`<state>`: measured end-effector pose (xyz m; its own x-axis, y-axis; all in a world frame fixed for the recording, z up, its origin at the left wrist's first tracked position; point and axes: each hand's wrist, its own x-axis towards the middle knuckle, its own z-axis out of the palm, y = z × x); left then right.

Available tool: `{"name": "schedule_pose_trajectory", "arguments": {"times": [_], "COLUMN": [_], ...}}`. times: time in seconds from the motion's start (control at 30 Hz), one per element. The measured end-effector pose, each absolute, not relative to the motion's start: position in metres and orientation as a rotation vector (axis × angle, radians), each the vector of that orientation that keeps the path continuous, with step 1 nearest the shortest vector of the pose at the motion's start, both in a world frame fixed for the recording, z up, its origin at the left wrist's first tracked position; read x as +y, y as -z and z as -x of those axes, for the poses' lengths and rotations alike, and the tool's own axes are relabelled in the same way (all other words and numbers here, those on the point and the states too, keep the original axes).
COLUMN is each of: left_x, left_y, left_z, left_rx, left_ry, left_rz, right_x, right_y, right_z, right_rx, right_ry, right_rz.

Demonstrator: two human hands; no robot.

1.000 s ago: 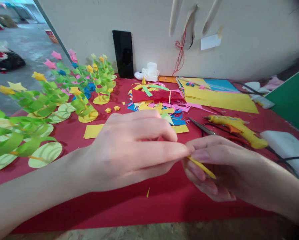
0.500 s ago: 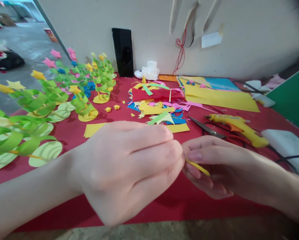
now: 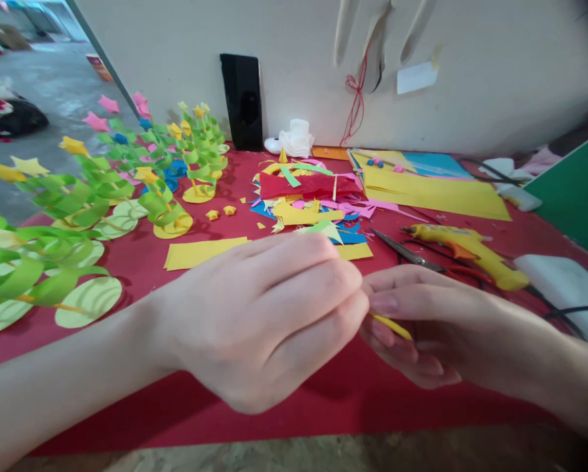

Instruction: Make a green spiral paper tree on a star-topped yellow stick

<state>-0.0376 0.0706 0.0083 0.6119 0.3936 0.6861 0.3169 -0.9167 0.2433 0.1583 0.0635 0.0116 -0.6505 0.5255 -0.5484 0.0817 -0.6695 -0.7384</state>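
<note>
A thin yellow paper strip (image 3: 392,326) sticks out between my hands, in front of the red-covered table. My right hand (image 3: 421,321) pinches it between thumb and fingers, its other fingers curled below. My left hand (image 3: 269,314) is closed with its back to me, the bent fingertips touching the right hand's at the strip's inner end. The left fingers hide that end and the left thumb. Just beyond the left hand lie flat yellow paper strips (image 3: 202,254), partly covered by it. Two small folded yellow paper stars (image 3: 229,210) lie farther back.
Several green curled-paper plants with stars (image 3: 168,210) stand on the left. Paper scraps (image 3: 308,210) are heaped mid-table. Scissors (image 3: 411,255) and a yellow glue gun (image 3: 470,249) lie right, near a white block (image 3: 559,288) and cables. A phone (image 3: 242,101) leans on the back wall.
My left hand has turned at the wrist, its lower edge rising and its knuckles shifting slightly right, fingers more curled. My right hand and the yellow strip have barely moved.
</note>
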Motion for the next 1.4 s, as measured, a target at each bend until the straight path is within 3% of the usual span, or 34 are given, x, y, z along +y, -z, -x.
{"name": "schedule_pose_trajectory", "arguments": {"times": [0.17, 1.0, 1.17, 1.4], "left_x": [0.071, 0.064, 0.071, 0.073], "left_y": [-0.009, -0.011, -0.015, -0.015], "left_z": [0.037, 0.033, 0.034, 0.036], "left_rx": [0.503, 0.713, 0.976, 0.762], "left_ry": [-1.08, -1.112, -1.314, -1.321], "left_rz": [-3.13, -3.141, -3.021, -2.949], "right_x": [0.064, 0.065, 0.057, 0.055], "right_y": [-0.007, -0.001, -0.001, -0.004], "right_z": [-0.162, -0.161, -0.161, -0.161], "right_rx": [-1.136, -1.189, -1.154, -1.18], "right_ry": [-2.362, -2.218, -2.245, -2.24], "right_rz": [1.102, 1.02, 0.96, 0.962]}}
